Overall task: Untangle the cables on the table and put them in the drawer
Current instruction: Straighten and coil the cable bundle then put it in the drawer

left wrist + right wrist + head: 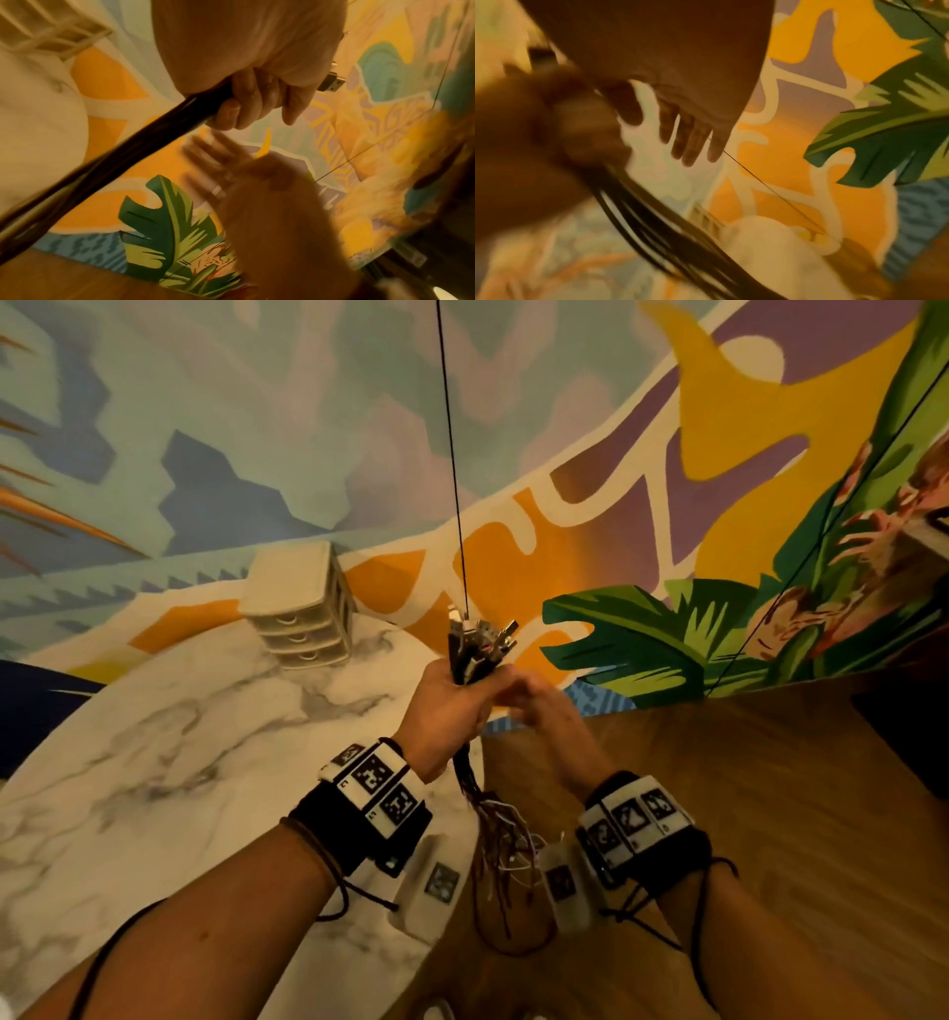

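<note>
My left hand point(459, 698) grips a bundle of black cables point(464, 660) upright in its fist, above the table's right edge. Several metal USB plugs point(488, 634) stick out of the top, and the loose cable tails point(495, 819) hang below my wrist. In the left wrist view the left hand's fingers point(254, 101) curl round the dark bundle point(128, 152), with one plug point(331, 82) showing. My right hand point(531, 698) is close beside it, motion-blurred, fingers straight and spread point(693, 140), holding nothing. The small beige three-drawer unit point(303, 608) stands at the table's far side, all drawers closed.
The round white marble table point(179, 737) lies to the left below my left arm. A wooden floor point(744, 814) is on the right. A painted mural wall point(667, 531) fills the background. A thin black cord point(452, 454) runs straight up from the plugs.
</note>
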`<state>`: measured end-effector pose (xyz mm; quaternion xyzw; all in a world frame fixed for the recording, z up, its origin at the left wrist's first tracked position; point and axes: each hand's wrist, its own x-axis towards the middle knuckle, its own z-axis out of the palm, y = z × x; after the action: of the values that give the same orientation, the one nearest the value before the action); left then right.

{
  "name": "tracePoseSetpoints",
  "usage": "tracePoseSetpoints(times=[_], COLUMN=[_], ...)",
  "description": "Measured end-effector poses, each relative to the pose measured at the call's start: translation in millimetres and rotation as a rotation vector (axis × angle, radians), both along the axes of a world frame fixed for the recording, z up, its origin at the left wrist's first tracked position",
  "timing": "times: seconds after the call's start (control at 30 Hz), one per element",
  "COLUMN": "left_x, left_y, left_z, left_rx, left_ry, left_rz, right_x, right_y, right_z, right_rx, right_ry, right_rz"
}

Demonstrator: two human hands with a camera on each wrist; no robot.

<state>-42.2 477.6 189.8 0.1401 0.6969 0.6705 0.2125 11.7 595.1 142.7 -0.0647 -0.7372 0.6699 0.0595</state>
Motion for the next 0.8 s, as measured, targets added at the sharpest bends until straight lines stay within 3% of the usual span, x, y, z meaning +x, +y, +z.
tracePoseSetpoints(times=[0.1, 0.2, 0.33, 0.53, 0.7, 0.8], left_x=[10, 17, 12, 18, 20, 21], left_y=[-8, -13, -20, -28, -32, -38], left_z=[0, 5, 11, 18, 23, 23], left_rx=[-0.083, -0.11, -0.236, -0.193, -0.118, -0.083], left_ry=[0.014, 0.051, 0.093, 0.105, 0.065, 0.059], left_rz=[-0.034, -0.073, -0.005, -0.087, -0.071, -0.083], right_x=[-11, -17, -13, -15, -11, -11], right_y=[-5, -26, -43, -42, -49, -53], right_z=[56, 86, 89, 104, 104, 98], right_rx=[0.045, 0.094, 0.226, 0.405, 0.301, 0.342], right_ry=[0.132, 0.072, 0.049, 0.035, 0.037, 0.069], right_rz=[-0.078, -0.023, 0.001, -0.007, -0.071, -0.102])
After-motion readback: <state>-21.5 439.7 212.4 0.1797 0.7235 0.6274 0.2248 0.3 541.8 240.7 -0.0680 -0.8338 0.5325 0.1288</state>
